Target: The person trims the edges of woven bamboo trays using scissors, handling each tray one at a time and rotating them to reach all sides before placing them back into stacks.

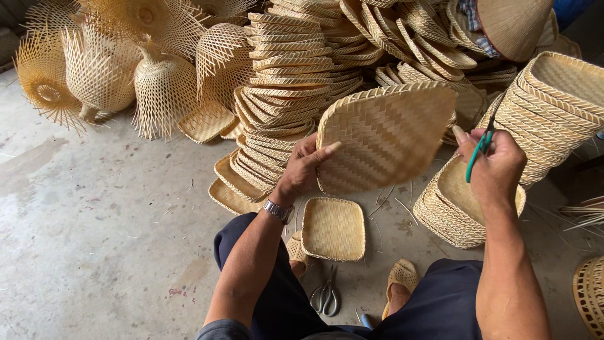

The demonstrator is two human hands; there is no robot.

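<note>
My left hand (pixel 305 167) grips the left edge of a square woven bamboo tray (pixel 387 135), held up tilted with its underside toward me. My right hand (pixel 494 167) is closed on green-handled scissors (pixel 478 154) at the tray's right edge. A silver watch (pixel 277 209) sits on my left wrist. Another small woven tray (pixel 333 228) lies on the floor between my knees.
Tall stacks of woven trays (pixel 283 82) rise behind, and more stacks (pixel 553 107) stand at the right. Unfinished baskets with loose splints (pixel 100 69) fill the far left. Metal scissors (pixel 325 296) lie on the concrete floor (pixel 107 208) by my feet.
</note>
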